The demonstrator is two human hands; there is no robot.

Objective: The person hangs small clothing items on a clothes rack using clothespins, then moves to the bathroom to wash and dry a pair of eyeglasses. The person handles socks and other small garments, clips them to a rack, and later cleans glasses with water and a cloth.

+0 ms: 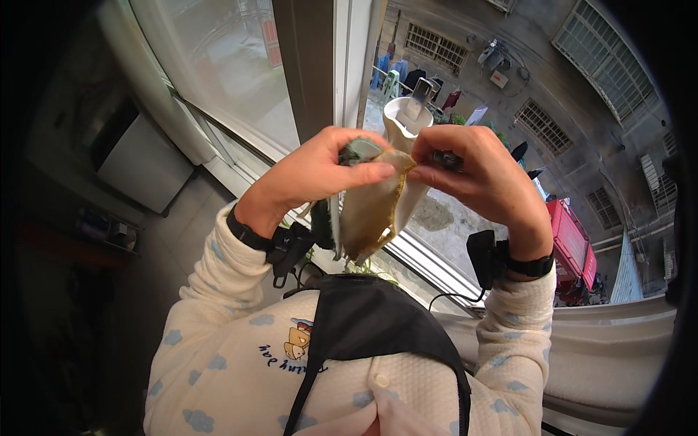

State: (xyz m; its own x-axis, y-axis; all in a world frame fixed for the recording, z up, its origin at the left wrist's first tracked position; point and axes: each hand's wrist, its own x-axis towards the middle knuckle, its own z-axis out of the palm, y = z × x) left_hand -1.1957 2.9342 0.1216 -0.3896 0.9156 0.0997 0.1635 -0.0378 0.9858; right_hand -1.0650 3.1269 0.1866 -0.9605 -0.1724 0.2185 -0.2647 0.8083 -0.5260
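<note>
My left hand (pixel 322 166) pinches a worn, pale fabric-like piece (pixel 368 210) with brown stains and a yellowish edge. Beneath its fingers shows a green thing with a rough dark rim (pixel 360 148), partly hidden. My right hand (pixel 471 163) grips the same piece by its right edge, close to the left thumb; a dark shiny object (pixel 448 159) shows between its fingers. Just beyond the fingertips is a cream open-topped object with a wavy rim (pixel 390 111), and a flat metal piece (pixel 421 95) stands up from it. Dark green material (pixel 323 226) hangs below the left hand.
A sliding window frame (pixel 308 65) rises in front, with its lower track (pixel 436 272) running under the hands. Green leaves (pixel 368 268) show near the sill. Outside are barred windows, hanging laundry and a red vehicle-like object (pixel 570 240). A grey cabinet (pixel 144 163) stands left; curtain fabric (pixel 605 349) lies right.
</note>
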